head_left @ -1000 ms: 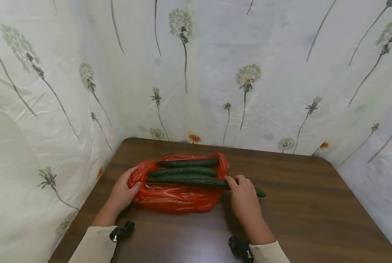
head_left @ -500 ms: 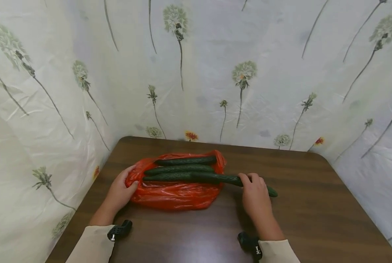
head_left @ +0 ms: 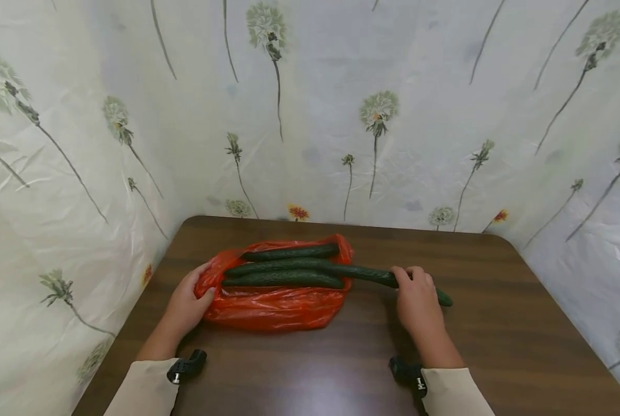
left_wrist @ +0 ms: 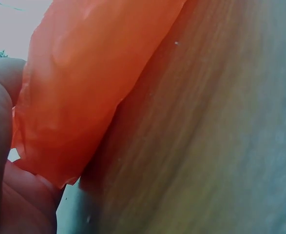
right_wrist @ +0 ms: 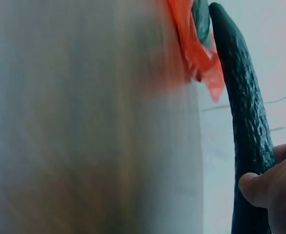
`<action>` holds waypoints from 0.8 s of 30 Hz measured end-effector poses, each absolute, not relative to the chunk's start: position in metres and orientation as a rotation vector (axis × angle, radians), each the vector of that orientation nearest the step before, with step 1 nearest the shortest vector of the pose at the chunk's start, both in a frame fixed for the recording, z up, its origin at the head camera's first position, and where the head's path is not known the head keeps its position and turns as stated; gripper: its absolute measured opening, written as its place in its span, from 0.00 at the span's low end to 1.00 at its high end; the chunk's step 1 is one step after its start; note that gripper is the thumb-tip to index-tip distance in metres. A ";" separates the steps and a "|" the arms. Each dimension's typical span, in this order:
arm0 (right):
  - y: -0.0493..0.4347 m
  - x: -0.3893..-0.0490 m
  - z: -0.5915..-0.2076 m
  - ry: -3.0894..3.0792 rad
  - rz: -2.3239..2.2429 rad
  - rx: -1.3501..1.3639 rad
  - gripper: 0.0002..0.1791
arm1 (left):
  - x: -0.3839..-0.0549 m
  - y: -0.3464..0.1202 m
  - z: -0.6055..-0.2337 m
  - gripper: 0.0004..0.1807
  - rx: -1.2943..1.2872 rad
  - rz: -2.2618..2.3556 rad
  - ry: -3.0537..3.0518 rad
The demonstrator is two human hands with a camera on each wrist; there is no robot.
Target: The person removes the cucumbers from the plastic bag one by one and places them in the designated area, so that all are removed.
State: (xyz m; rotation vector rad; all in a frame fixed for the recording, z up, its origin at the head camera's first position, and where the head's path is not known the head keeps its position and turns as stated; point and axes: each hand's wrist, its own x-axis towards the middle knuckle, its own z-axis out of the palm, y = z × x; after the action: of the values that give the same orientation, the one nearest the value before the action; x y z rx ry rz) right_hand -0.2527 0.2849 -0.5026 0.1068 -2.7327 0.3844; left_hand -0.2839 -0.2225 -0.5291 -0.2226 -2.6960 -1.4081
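A long dark green cucumber (head_left: 367, 273) slants across the bag's right edge, its far end overlapping the cucumbers there in the head view. My right hand (head_left: 419, 297) grips it near its right end, with thumb and fingers on either side in the right wrist view. Three more cucumbers (head_left: 283, 279) lie side by side on the crumpled red plastic bag (head_left: 278, 312). At the bag's left end my left hand (head_left: 187, 300) holds the plastic between thumb and fingers. The left wrist view shows the translucent red film (left_wrist: 84, 87) running up from that hand.
Everything stands on a brown wooden table (head_left: 299, 370) with rounded far corners. Behind it and along both sides hangs a pale sheet (head_left: 320, 115) printed with dandelions. Each wrist carries a black strapped camera.
My right hand has moved right, drawing its cucumber along and partly off the bag. That cucumber's left end now lies higher, over the middle one. My left hand keeps its hold on the bag.
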 end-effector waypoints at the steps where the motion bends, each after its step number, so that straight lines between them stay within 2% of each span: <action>1: 0.287 -0.254 -0.501 -2.736 0.384 0.105 0.26 | -0.284 -0.223 -0.529 0.35 -0.226 -1.408 -2.694; 24: 0.342 -0.271 -0.492 -2.811 0.346 0.140 0.28 | -0.285 -0.224 -0.530 0.35 -0.223 -1.423 -2.684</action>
State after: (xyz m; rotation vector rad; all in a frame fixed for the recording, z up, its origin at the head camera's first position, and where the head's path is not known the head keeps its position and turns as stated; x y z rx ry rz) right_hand -0.2710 0.3417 -0.4919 0.1405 -2.8110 0.3464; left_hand -0.2846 -0.2243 -0.5298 -0.2229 -2.6839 -1.4231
